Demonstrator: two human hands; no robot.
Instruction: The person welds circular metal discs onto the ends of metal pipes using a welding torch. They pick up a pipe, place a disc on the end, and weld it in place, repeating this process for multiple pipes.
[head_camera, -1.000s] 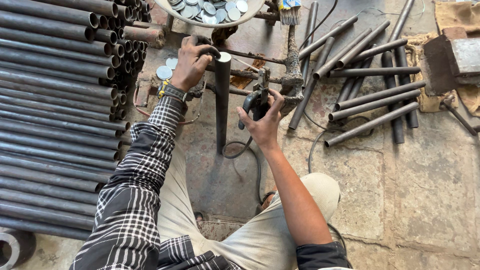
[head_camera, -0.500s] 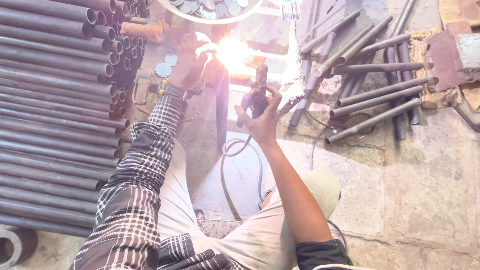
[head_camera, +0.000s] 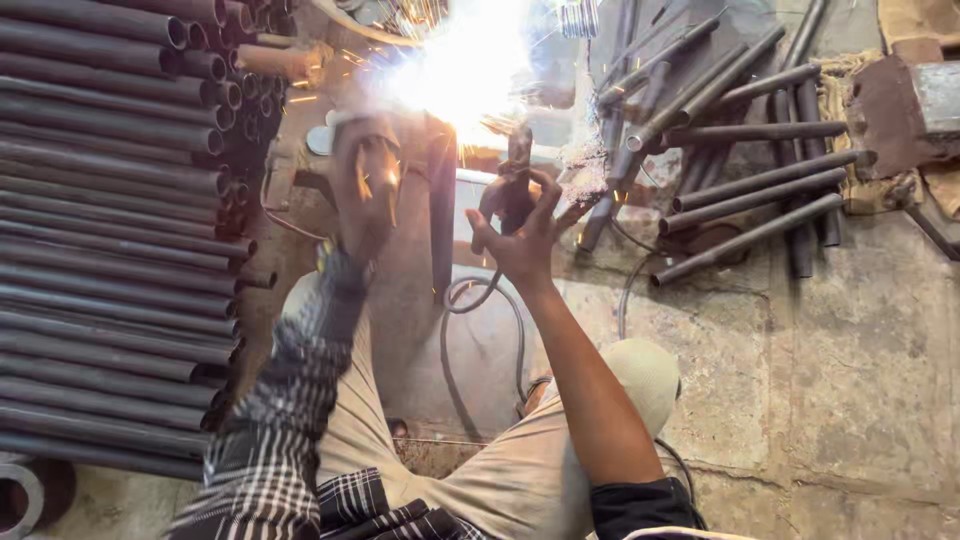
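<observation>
Just below the white welding flare (head_camera: 465, 70), the right hand (head_camera: 520, 235) closes around the dark electrode holder (head_camera: 512, 190), while the left hand (head_camera: 365, 185) clasps the upright dark steel tube (head_camera: 440, 215), likely rigid, heavy, and best held low.

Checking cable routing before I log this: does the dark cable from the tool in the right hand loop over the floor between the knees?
Yes: the dark cable curls down from the right hand across the floor between both knees.

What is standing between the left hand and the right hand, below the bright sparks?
In the head view, an upright dark metal pipe stands between the left hand and the right hand, which holds a dark welding holder.
</observation>
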